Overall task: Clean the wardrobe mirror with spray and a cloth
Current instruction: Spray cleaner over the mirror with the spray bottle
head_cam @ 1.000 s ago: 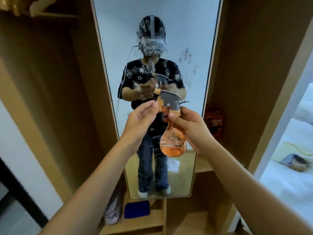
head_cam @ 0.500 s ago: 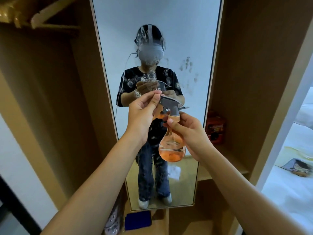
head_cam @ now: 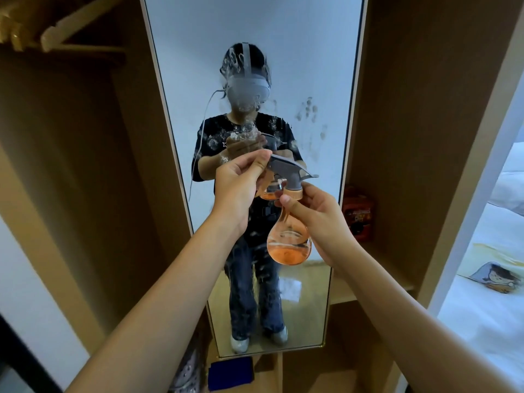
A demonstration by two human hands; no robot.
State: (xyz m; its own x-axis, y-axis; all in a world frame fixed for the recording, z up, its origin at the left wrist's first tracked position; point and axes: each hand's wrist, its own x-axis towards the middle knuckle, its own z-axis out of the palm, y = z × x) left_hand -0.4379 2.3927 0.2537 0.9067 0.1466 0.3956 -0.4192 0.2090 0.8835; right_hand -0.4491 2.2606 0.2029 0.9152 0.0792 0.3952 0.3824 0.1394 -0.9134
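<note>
A tall wardrobe mirror (head_cam: 181, 66) stands straight ahead, flecked with spray droplets and finger smudges. In front of it I hold an orange spray bottle (head_cam: 289, 239) with a grey trigger head, part full of liquid. My right hand (head_cam: 314, 214) grips the bottle at its neck. My left hand (head_cam: 238, 182) pinches the nozzle tip of the grey head between thumb and fingers. A folded blue cloth (head_cam: 230, 377) lies on the shelf below the mirror.
Wooden wardrobe walls flank the mirror. A red box (head_cam: 358, 212) sits on the right shelf. Wooden hangers (head_cam: 65, 26) hang at the top left. A patterned item (head_cam: 188, 370) rests beside the cloth. A white bed (head_cam: 487, 279) lies at the right.
Both hands and the bottle sit lower in the view as my head tilts up. My left hand has closed its fingers on the nozzle tip.
</note>
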